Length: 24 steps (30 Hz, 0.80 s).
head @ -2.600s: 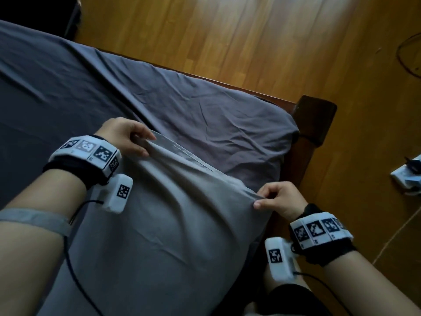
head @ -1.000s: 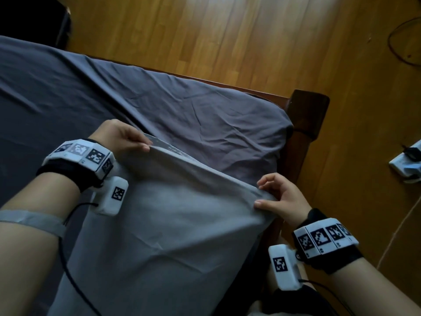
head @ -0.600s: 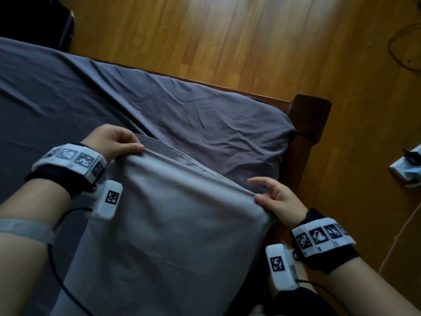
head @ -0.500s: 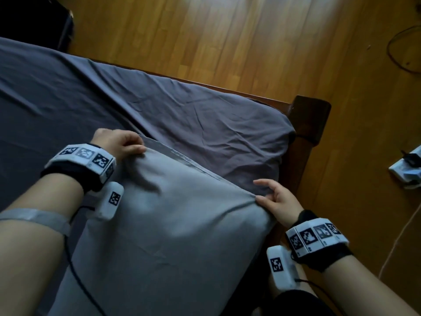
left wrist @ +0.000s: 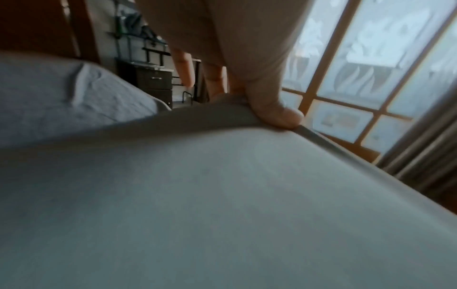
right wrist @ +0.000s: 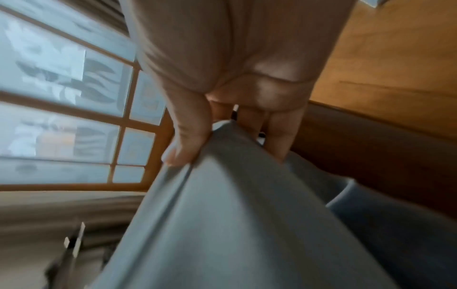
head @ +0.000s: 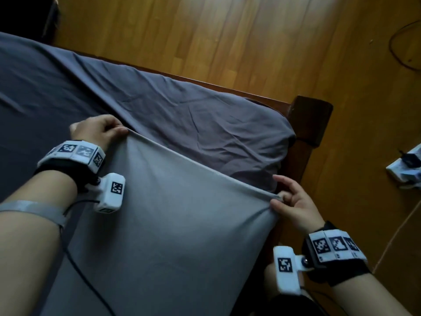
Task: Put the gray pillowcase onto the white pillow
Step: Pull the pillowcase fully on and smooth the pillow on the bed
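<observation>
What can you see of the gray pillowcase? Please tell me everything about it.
The pillowcase is plain light gray, smooth woven cloth with a narrow stitched hem along its far edge. That edge is stretched taut between its two corners. The left hand pinches the left corner, the right hand the right one. The cloth looks filled and rounded; no white pillow shows. It lies on the darker gray sheet, near the bed's wooden corner post.

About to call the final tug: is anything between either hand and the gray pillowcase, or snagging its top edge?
Nothing visible does. The left hand pinches one top corner of the gray pillowcase and the right hand pinches the other, the edge taut between them. The white pillow is not visible.
</observation>
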Each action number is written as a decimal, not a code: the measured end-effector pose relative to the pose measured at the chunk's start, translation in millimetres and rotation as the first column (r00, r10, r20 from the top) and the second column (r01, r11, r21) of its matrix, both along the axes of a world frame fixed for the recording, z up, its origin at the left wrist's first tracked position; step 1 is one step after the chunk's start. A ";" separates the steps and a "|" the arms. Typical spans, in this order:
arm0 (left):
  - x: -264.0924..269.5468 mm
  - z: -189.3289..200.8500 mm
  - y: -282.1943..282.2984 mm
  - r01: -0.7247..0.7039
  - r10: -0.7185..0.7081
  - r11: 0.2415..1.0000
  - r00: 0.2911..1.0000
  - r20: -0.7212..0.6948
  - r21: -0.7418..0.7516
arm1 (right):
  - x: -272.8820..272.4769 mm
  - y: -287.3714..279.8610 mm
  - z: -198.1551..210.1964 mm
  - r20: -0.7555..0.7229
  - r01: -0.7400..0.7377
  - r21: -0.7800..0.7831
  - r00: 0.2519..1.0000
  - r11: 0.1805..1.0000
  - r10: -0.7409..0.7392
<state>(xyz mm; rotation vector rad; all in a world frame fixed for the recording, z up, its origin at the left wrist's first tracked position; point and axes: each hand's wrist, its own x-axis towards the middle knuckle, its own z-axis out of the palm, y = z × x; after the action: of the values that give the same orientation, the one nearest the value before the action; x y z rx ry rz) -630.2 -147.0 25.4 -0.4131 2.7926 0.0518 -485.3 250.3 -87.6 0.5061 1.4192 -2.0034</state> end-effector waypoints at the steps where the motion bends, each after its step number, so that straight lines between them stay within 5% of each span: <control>1: 0.0 -4.3 -1.2 0.014 -0.013 0.999 0.998 0.054 -0.035 | -1.8 -1.5 -3.6 0.011 -0.033 0.052 0.999 0.998 0.033; 4: 0.4 -15.8 -11.7 0.070 -0.041 0.992 0.964 0.264 -0.102 | -2.4 -4.0 -8.0 0.066 -0.226 0.128 0.974 0.966 0.219; 8: -3.5 -25.0 -34.7 -0.044 0.058 0.997 0.960 0.275 -0.057 | -9.7 4.5 -4.8 0.169 -0.240 0.055 0.959 0.969 0.228; 13: 2.5 -36.2 -48.0 -0.356 0.324 0.911 0.930 0.173 0.209 | -16.3 17.8 -3.9 0.251 -0.304 -0.093 0.914 0.948 0.318; 19: -12.4 -39.5 -55.5 -0.362 0.408 0.880 0.908 -0.099 0.306 | -24.7 10.5 10.0 0.176 -0.193 -0.010 0.966 0.981 0.192; 24: -2.6 -46.5 -81.7 -0.541 0.637 0.764 0.717 -0.282 0.351 | -46.0 -5.2 24.8 0.062 -0.114 -0.064 0.991 0.991 0.118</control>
<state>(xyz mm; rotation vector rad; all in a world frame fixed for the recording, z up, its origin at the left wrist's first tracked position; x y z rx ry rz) -632.8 -228.7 -21.2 -1.3582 2.8251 0.6920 -531.3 245.1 -62.8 0.4486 1.3142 -1.9134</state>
